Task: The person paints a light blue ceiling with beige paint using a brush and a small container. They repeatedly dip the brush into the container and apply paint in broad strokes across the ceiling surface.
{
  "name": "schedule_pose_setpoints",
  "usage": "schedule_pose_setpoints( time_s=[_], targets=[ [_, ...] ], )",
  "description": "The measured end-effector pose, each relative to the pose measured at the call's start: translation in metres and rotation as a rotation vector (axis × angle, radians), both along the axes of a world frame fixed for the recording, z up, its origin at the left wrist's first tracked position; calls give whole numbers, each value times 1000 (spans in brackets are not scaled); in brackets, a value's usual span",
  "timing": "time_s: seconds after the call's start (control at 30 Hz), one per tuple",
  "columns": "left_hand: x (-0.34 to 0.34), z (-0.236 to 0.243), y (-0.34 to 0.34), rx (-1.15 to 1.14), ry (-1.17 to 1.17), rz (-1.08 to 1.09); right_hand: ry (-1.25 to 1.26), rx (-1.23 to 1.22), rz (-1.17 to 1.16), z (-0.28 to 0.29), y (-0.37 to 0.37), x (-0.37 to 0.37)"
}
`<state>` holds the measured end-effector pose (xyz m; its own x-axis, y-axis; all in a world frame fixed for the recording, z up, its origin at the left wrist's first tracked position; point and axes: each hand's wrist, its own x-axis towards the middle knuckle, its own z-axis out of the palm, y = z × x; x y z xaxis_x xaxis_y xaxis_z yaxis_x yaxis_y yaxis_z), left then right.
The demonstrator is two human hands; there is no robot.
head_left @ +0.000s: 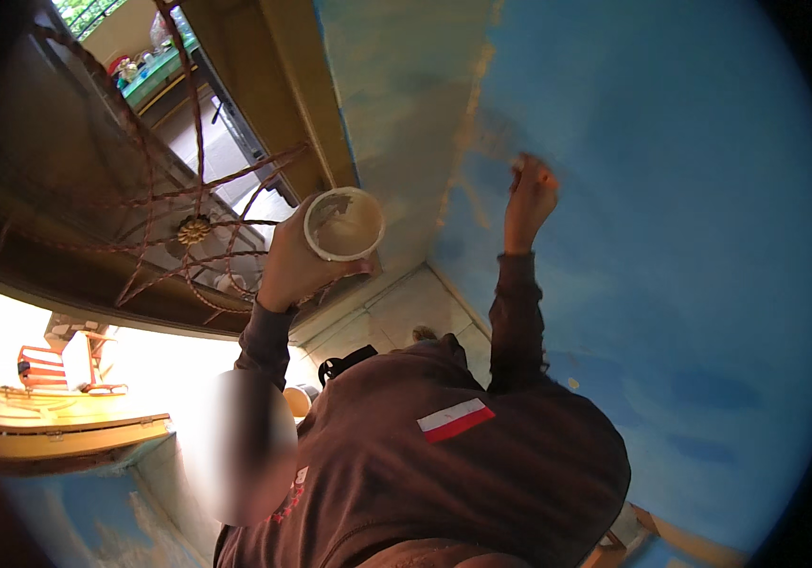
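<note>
My left hand [294, 257] is wrapped round a white plastic tub [310, 232], its open top facing me. Pale cream stuff that looks like paint [354, 232] lies inside and smears the tub's inner wall. Over to the right, my right hand [531, 201] is raised close to a blue wall [671, 151], fingers curled together. What it grips, if anything, is too small and dark to make out. A rough yellowish strip [475, 109] runs down the wall just left of that hand, beside a duller greenish-beige wall section [396, 104].
A brown door frame [278, 66] and a metal grille with twisted bars and a gold rosette [194, 229] stand close on my left. Below are floor tiles [406, 308] and a bucket [298, 402]. A red chair [41, 366] shows at far left.
</note>
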<state>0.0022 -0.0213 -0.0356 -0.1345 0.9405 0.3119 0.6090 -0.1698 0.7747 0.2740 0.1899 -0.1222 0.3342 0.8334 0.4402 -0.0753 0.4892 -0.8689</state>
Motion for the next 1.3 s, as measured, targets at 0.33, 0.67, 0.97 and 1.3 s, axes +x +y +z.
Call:
schedule_pose_setpoints(
  time_s=[0.33,0.67,0.97,1.3],
  targets=[
    [27,-44,-4,-127,-105,-111,144,-240,-104,-52,-91,91],
    [33,-75,-13,-41,-236,-241,55,-214,-1,4,-140,97],
    [21,-93,-46,-85,-193,-346,89,-325,-118,-38,-247,71],
    [39,-119,-53,-72,-243,-515,130,-419,-332,-71,-324,95]
  ],
)
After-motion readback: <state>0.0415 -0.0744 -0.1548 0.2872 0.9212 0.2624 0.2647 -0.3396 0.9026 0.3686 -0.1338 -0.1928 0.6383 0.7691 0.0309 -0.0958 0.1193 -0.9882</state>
